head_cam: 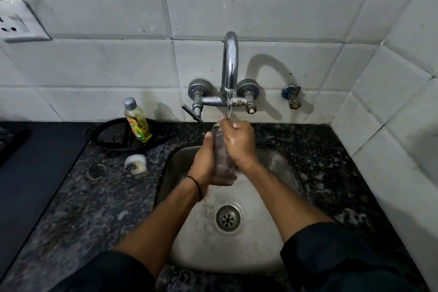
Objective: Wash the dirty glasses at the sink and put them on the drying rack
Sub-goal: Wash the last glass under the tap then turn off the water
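Clear glass [222,156], tilted under running tap [229,71]

Both bare forearms reach forward and converge. The left hand [203,163] wraps the glass [222,159] low down; the wet right hand [239,143] curls round its upper part.

head view, steeply down over sink [279,163]

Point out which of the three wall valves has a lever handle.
The left valve, beside the spout: a flat lever juts from it. The right valve and the blue valve have none.
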The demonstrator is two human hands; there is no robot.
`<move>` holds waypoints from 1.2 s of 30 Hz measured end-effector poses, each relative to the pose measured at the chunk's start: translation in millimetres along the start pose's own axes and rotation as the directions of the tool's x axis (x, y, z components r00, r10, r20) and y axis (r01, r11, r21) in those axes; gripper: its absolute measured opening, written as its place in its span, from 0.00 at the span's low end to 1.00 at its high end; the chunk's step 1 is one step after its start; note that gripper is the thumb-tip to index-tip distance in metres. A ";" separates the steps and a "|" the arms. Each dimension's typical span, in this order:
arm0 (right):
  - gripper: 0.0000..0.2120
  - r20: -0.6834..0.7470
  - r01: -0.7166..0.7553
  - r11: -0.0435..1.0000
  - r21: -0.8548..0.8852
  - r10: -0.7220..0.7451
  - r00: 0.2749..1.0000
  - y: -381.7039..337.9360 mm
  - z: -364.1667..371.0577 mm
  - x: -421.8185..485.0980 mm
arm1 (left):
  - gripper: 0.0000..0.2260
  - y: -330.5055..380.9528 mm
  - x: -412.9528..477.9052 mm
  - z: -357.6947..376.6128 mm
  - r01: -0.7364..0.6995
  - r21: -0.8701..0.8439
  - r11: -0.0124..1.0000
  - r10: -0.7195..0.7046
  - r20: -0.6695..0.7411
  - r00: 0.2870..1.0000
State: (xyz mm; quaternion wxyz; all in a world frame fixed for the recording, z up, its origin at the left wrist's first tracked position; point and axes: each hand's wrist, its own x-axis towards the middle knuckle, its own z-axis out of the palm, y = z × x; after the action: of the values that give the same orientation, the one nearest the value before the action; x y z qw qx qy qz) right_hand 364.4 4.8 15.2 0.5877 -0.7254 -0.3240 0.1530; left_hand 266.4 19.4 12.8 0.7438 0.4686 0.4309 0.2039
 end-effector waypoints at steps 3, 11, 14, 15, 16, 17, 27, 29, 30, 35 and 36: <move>0.23 0.031 -0.030 0.989 0.148 0.025 0.999 5.2 -1.2 3.7 | 0.33 9.1 -3.7 -4.5 0.233 -0.097 0.968 -0.217 0.152 0.964; 0.20 0.015 -0.036 0.995 -0.088 0.038 0.999 -8.0 -2.5 5.2 | 0.27 6.2 8.6 2.4 -0.014 0.125 0.992 0.017 -0.028 0.999; 0.19 0.038 -0.194 0.942 0.273 0.191 0.981 -3.0 -11.5 5.5 | 0.26 14.4 2.3 -6.4 0.255 -0.060 0.965 -0.233 0.247 0.940; 0.20 0.020 -0.186 0.948 0.257 0.187 0.982 -1.1 -10.5 4.8 | 0.26 14.1 2.2 -5.0 0.239 -0.029 0.971 -0.228 0.216 0.950; 0.21 -0.005 -0.143 0.973 0.180 0.147 0.989 0.8 -8.8 4.3 | 0.25 11.4 3.8 -1.8 0.177 -0.024 0.984 -0.172 0.140 0.975; 0.23 -0.017 -0.082 0.995 0.054 0.083 0.996 2.1 -7.0 4.4 | 0.25 7.7 8.5 1.6 0.060 0.038 0.997 -0.061 0.022 0.998; 0.22 -0.017 -0.117 0.990 0.083 0.119 0.993 2.3 -10.3 7.2 | 0.29 6.2 7.9 4.6 0.136 -0.028 0.990 -0.133 0.107 0.985; 0.24 0.027 0.020 0.990 -0.143 -0.016 0.999 -1.7 -9.1 4.2 | 0.31 2.6 10.3 7.9 -0.110 0.310 0.944 0.154 -0.121 0.981; 0.25 0.058 0.081 0.964 -0.253 -0.068 0.996 -5.5 -8.5 3.0 | 0.32 -0.5 10.3 8.9 -0.172 0.415 0.893 0.266 -0.179 0.947; 0.20 0.050 -0.096 0.994 0.042 0.094 0.994 -4.6 -6.2 8.4 | 0.28 3.8 6.2 2.0 0.227 -0.239 0.944 -0.171 0.236 0.957; 0.19 0.053 -0.153 0.978 0.140 0.147 0.988 -3.1 -6.1 9.8 | 0.29 5.3 5.5 -1.8 0.278 -0.262 0.924 -0.196 0.301 0.933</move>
State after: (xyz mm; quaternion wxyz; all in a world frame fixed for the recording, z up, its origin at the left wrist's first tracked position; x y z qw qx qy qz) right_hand 374.4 6.9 21.4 0.6180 -0.7003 -0.2690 0.2353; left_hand 268.4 26.8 14.6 0.8770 0.3174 0.3439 0.1090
